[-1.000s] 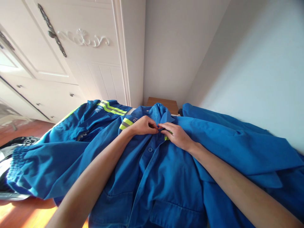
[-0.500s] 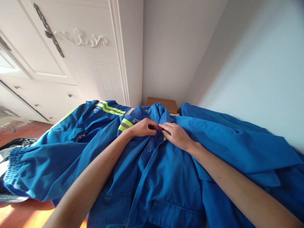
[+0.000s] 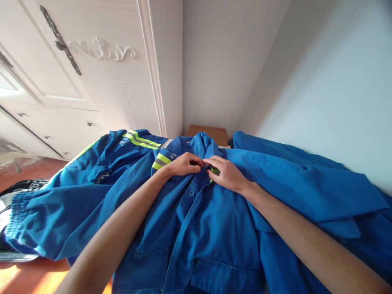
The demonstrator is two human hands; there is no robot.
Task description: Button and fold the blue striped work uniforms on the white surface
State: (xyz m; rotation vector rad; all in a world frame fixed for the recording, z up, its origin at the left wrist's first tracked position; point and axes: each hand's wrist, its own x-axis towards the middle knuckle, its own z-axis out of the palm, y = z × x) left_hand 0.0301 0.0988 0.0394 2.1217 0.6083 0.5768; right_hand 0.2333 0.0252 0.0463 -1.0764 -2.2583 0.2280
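A blue work jacket (image 3: 226, 220) lies spread out with its collar toward the far side and its sleeves out to both sides. My left hand (image 3: 187, 164) pinches the front edge just below the collar. Close against it, my right hand (image 3: 223, 171) is closed on the opposite edge, fingertips meeting at the centre. What exactly lies between the fingertips is hidden. Below the hands a round button (image 3: 191, 193) shows on the placket. A yellow-green and grey reflective stripe (image 3: 161, 161) crosses the chest beside my left wrist.
Another blue garment with reflective stripes (image 3: 142, 140) lies at the back left. More blue clothing (image 3: 284, 153) lies along the right wall. A white wardrobe (image 3: 122, 98) stands behind left, near a wooden surface (image 3: 208, 132). A dark patterned item (image 3: 27, 184) is at far left.
Both hands stay at the collar with barely any movement; the fingers have shifted slightly, and a little more yellow-green shows beneath my right hand. The view has moved slightly.
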